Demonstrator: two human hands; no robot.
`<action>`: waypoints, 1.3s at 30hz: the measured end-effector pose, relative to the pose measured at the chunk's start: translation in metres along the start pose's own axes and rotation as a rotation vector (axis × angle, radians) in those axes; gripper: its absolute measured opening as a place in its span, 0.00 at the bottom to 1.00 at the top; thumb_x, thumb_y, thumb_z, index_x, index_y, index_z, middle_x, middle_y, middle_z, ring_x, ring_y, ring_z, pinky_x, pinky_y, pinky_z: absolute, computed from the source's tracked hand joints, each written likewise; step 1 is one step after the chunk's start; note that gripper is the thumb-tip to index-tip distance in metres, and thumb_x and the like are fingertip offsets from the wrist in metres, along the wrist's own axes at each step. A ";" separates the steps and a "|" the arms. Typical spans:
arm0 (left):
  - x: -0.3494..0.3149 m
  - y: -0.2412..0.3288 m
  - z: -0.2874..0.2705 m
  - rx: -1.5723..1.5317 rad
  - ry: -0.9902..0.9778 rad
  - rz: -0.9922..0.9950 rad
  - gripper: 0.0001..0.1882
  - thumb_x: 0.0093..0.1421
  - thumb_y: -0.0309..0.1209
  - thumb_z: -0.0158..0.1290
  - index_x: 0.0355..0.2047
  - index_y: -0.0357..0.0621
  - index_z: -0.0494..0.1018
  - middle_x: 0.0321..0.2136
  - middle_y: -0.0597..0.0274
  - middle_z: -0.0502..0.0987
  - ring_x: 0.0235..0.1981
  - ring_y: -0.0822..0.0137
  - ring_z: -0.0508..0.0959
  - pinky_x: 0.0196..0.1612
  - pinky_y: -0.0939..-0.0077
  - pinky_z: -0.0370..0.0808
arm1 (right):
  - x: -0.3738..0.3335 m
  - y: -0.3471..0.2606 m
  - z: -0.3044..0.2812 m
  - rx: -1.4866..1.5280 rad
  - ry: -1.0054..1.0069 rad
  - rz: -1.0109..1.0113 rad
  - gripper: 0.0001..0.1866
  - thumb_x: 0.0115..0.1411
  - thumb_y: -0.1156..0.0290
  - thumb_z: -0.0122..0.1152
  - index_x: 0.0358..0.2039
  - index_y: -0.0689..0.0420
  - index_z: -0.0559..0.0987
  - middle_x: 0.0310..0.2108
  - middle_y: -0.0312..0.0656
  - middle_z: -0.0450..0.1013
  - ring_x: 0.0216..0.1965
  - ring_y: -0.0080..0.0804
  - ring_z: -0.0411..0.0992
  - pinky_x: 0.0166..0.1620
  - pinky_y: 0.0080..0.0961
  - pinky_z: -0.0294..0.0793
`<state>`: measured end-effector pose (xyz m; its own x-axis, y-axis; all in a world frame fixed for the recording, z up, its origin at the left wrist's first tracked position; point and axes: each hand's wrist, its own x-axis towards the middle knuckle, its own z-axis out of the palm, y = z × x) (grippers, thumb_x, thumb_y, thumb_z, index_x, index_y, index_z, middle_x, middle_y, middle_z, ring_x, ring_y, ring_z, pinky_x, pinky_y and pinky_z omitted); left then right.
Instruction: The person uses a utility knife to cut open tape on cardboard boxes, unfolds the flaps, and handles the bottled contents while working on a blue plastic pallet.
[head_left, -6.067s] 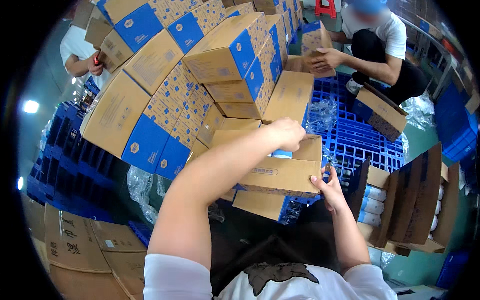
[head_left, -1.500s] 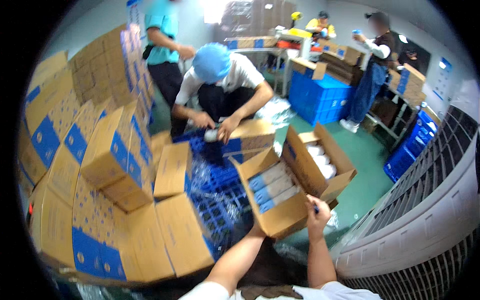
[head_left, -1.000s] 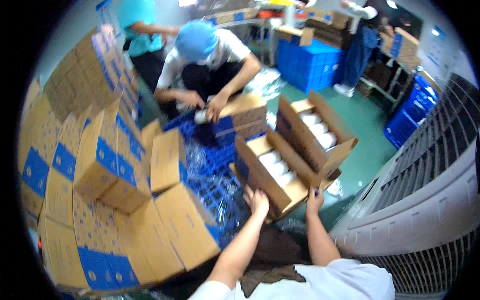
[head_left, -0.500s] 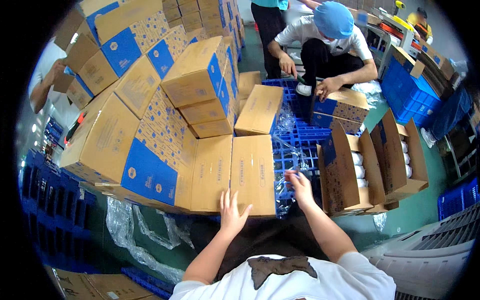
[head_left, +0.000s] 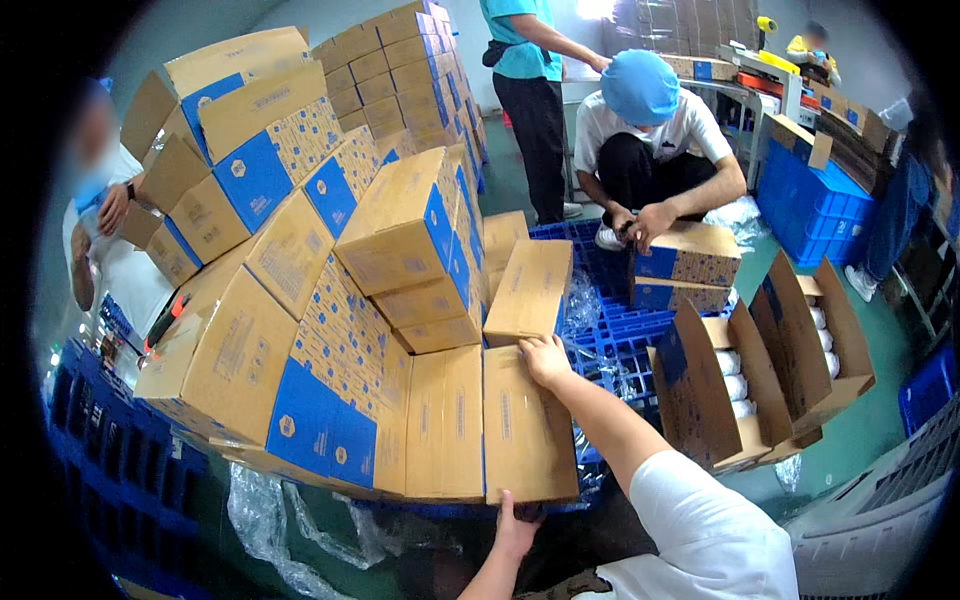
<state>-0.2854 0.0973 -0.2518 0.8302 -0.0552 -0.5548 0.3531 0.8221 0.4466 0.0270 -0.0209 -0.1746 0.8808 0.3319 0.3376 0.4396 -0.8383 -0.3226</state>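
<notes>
A closed brown cardboard carton lies between my hands, at the right end of a row of cartons. At its near edge, my left hand grips with the thumb up against the side; the other fingers are partly hidden below. My right hand reaches across to the far end of the same carton, fingers bent over its edge. Directly beyond the right hand sits another closed carton. Touching the gripped carton on its left is a similar carton.
Stacked blue-and-brown cartons rise on the left. Open cartons with white contents stand at right. A blue pallet shows between. Ahead, a crouching person handles cartons; another person stands far left. Plastic film lies low left.
My right hand has moved from beside the carton to its far end. My left hand has gone from the top to the near edge. The view has shifted, and the crouching person's hands came together.
</notes>
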 end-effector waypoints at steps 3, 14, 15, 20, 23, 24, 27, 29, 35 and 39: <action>0.004 -0.009 0.008 0.027 -0.060 0.147 0.28 0.58 0.50 0.47 0.55 0.54 0.56 0.52 0.62 0.64 0.52 0.59 0.66 0.52 0.52 0.65 | -0.018 0.015 -0.010 0.004 -0.031 0.168 0.15 0.54 0.70 0.42 0.39 0.51 0.76 0.41 0.39 0.72 0.49 0.41 0.63 0.50 0.49 0.59; -0.018 -0.036 0.073 0.404 0.422 0.467 0.54 0.45 0.32 0.65 0.60 0.40 0.35 0.56 0.50 0.52 0.57 0.61 0.55 0.60 0.65 0.52 | -0.100 0.107 -0.028 0.251 -0.098 0.624 0.15 0.61 0.60 0.43 0.45 0.48 0.70 0.46 0.47 0.69 0.49 0.53 0.63 0.46 0.55 0.64; -0.016 -0.035 0.058 0.364 0.381 0.452 0.52 0.47 0.34 0.63 0.60 0.40 0.36 0.56 0.51 0.52 0.57 0.61 0.55 0.60 0.66 0.53 | -0.103 0.090 -0.031 0.220 -0.075 0.615 0.15 0.60 0.60 0.43 0.45 0.48 0.70 0.46 0.46 0.69 0.49 0.53 0.62 0.45 0.56 0.64; -0.039 -0.033 0.019 0.091 0.266 0.173 0.33 0.57 0.53 0.44 0.56 0.46 0.56 0.51 0.62 0.63 0.53 0.62 0.62 0.56 0.66 0.59 | -0.099 0.033 -0.082 0.191 -0.181 0.464 0.16 0.60 0.56 0.47 0.47 0.42 0.72 0.45 0.40 0.71 0.50 0.47 0.63 0.48 0.52 0.61; -0.059 -0.039 0.016 -0.040 0.260 0.078 0.35 0.56 0.61 0.37 0.54 0.49 0.61 0.50 0.63 0.66 0.52 0.61 0.65 0.54 0.62 0.61 | -0.100 0.030 -0.082 0.356 -0.305 0.348 0.15 0.60 0.59 0.47 0.47 0.42 0.74 0.46 0.47 0.71 0.50 0.47 0.64 0.51 0.43 0.62; -0.068 -0.038 0.014 -0.023 0.295 0.075 0.36 0.56 0.62 0.36 0.55 0.50 0.60 0.51 0.62 0.65 0.52 0.60 0.65 0.55 0.60 0.60 | -0.099 0.036 -0.080 0.541 -0.330 0.335 0.16 0.60 0.59 0.48 0.47 0.45 0.74 0.45 0.47 0.72 0.49 0.45 0.67 0.51 0.38 0.64; -0.083 -0.033 0.005 0.025 0.317 0.124 0.35 0.58 0.60 0.37 0.57 0.50 0.57 0.54 0.63 0.63 0.54 0.59 0.63 0.55 0.58 0.59 | -0.105 0.057 -0.059 0.987 -0.310 0.256 0.16 0.64 0.63 0.46 0.45 0.59 0.73 0.41 0.43 0.74 0.43 0.29 0.72 0.48 0.24 0.68; -0.095 -0.027 0.002 0.102 0.431 0.173 0.34 0.59 0.57 0.38 0.58 0.49 0.56 0.54 0.63 0.63 0.55 0.60 0.62 0.56 0.59 0.59 | -0.103 0.064 -0.052 1.188 -0.383 0.364 0.15 0.65 0.64 0.43 0.45 0.59 0.71 0.38 0.44 0.74 0.41 0.30 0.72 0.47 0.25 0.68; -0.110 0.031 0.090 1.302 0.565 1.272 0.31 0.54 0.24 0.51 0.57 0.32 0.53 0.59 0.41 0.47 0.62 0.51 0.47 0.61 0.61 0.47 | -0.083 0.092 -0.037 1.061 -0.305 0.456 0.12 0.64 0.64 0.44 0.39 0.60 0.65 0.30 0.46 0.75 0.28 0.34 0.75 0.27 0.26 0.74; -0.030 0.087 0.138 1.626 -0.053 1.046 0.22 0.56 0.26 0.47 0.52 0.35 0.63 0.55 0.47 0.60 0.59 0.48 0.56 0.60 0.58 0.52 | -0.046 0.069 -0.037 0.979 -0.590 0.172 0.13 0.59 0.65 0.54 0.24 0.62 0.72 0.23 0.41 0.75 0.23 0.26 0.74 0.26 0.24 0.74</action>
<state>-0.2198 0.0921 -0.0990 0.9448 -0.0070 0.3277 -0.2401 -0.6955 0.6772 0.0109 -0.1103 -0.1796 0.7743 0.6124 -0.1595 0.0267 -0.2834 -0.9586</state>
